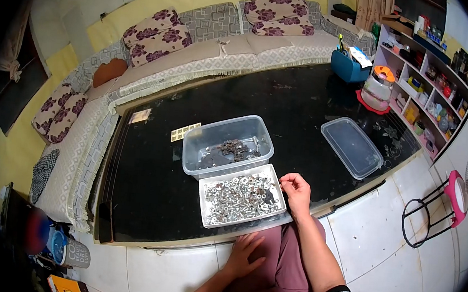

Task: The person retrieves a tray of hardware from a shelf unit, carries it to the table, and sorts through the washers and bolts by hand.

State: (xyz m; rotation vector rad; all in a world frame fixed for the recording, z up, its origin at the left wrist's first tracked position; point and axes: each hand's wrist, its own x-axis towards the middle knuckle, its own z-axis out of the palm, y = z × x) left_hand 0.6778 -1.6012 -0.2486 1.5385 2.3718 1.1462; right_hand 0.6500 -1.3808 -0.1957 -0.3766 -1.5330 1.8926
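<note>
A shallow white box [204, 210] full of small metal screws, nuts and washers [240, 199] sits at the table's near edge. Just beyond it, a clear plastic tub [188, 164] holds darker metal pieces [236, 150]. My right hand [296, 195] is at the box's right side, fingertips pinched together by its rim; whatever they hold, if anything, is too small to make out. My left hand [244, 254] lies on my thigh below the box, its fingers spread and nothing in them.
The black table [141, 193] carries a clear lid [352, 148] on the right, a sticker sheet [185, 132], a blue caddy [349, 66] and a glass jar [377, 92]. A sofa [213, 61] runs behind. A pink stool [455, 198] stands right, near shelves [426, 79].
</note>
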